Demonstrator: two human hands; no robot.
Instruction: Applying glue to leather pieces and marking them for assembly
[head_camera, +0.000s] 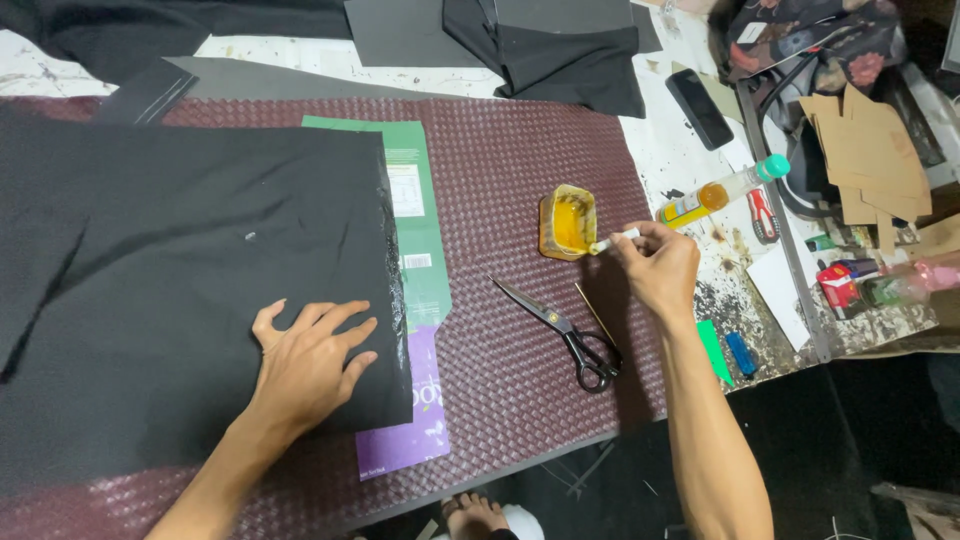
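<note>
My left hand (310, 362) lies flat, fingers spread, on a large black cloth (180, 270) near its right edge. That edge looks shiny and rests on a flattened green and purple carton (428, 300). My right hand (662, 265) pinches a small white stick (613, 241) whose tip touches the rim of a small tub of yellow glue (568, 222). Black scissors (560, 333) lie shut on the mat between my hands, with a thin wooden stick (594, 312) beside them.
A dark red woven mat (520, 180) covers the table. Black fabric pieces (560, 50) lie at the back. At right are a phone (699, 108), a bottle of yellow liquid (722, 192), cardboard pieces (865, 150), red pliers (762, 214) and small clutter. The table edge runs below the scissors.
</note>
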